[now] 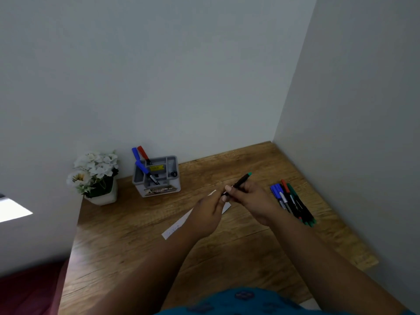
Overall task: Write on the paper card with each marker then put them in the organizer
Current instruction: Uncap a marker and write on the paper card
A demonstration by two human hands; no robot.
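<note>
Green-ended marker gripped in right hand, held above paper card | left hand pinching its near end, judged cap handling | organizer near wall, three markers stored | spare markers staged rightward.

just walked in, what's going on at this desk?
A person holds a green-ended marker in the right hand above the paper card, with the left hand at its near end, seemingly at the cap. Three markers already stand in the grey organizer by the wall. A pile of markers lies on the desk to the right.
</note>
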